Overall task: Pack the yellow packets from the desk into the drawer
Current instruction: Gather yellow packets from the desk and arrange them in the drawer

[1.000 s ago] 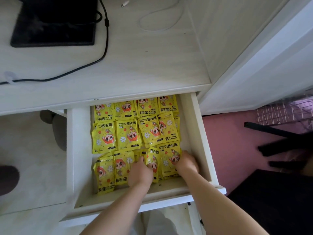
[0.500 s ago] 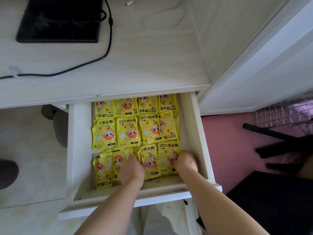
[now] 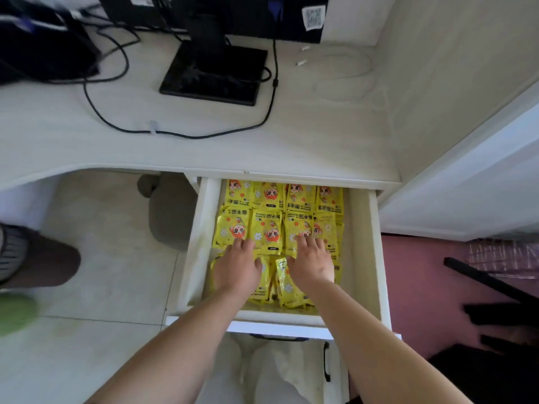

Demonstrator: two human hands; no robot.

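Observation:
The white drawer [image 3: 364,246] stands pulled out under the desk [image 3: 291,141]. Several yellow packets [image 3: 268,225] with a cartoon face lie in rows inside it, some overlapping. My left hand [image 3: 237,268] lies flat on the packets at the front left, fingers stretched forward. My right hand [image 3: 312,262] rests flat on the packets at the front right. Between the two hands one packet [image 3: 284,282] stands tilted on edge. No packets show on the desk top.
A black monitor stand [image 3: 213,74] and black cables [image 3: 96,112] sit on the desk, with a white cable [image 3: 347,65] at the back right. A grey stool [image 3: 172,208] stands left of the drawer. Dark chair legs [image 3: 490,284] lie on the pink floor to the right.
Both hands moved forward from the front row and now lie flat with straight fingers across the packets. The camera tilted up, so the monitor stand and more desk came into view.

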